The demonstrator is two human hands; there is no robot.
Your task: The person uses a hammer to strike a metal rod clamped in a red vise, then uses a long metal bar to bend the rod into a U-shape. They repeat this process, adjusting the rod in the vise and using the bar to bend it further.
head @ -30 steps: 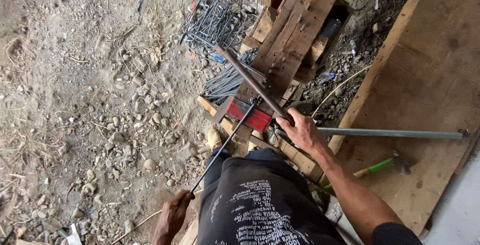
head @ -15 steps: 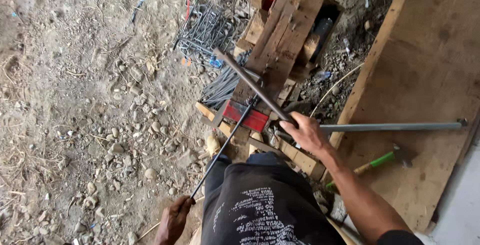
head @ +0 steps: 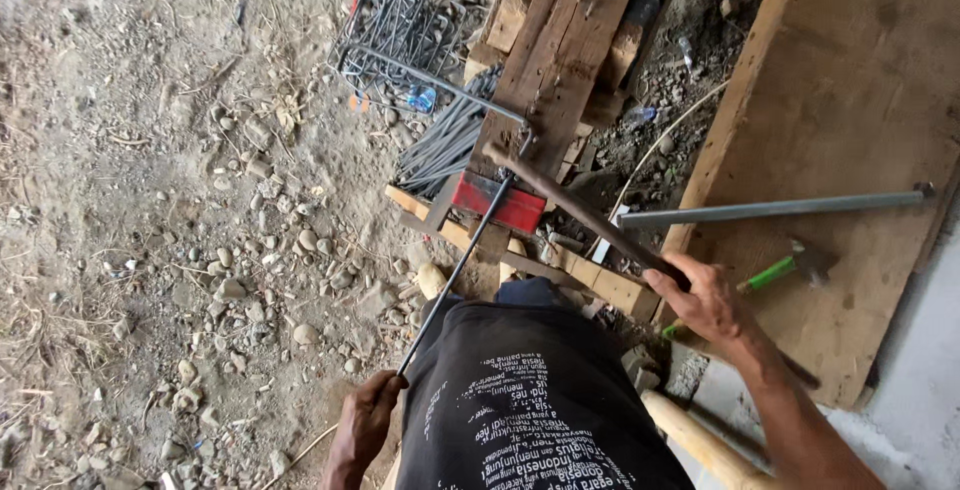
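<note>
Two hands on two bars here, so it's all about leverage. Nearest me, the left hand [head: 365, 422] is down low beside the dark shirt, fingers wrapped shut around the near end of the thin steel rod [head: 458, 268]; that rod runs away from the fist up to the red block [head: 500, 203] on the wooden bench [head: 560, 50]. The right hand [head: 705, 302] is closed over the rusty lever bar [head: 585, 215], thumb on top, gripping its near end while the far end meets the rod at the pins. I'd say keep the rod flat and steady, and pull the lever smoothly. Further out sits a pile of bent stirrups [head: 400, 25] on the dirt.
</note>
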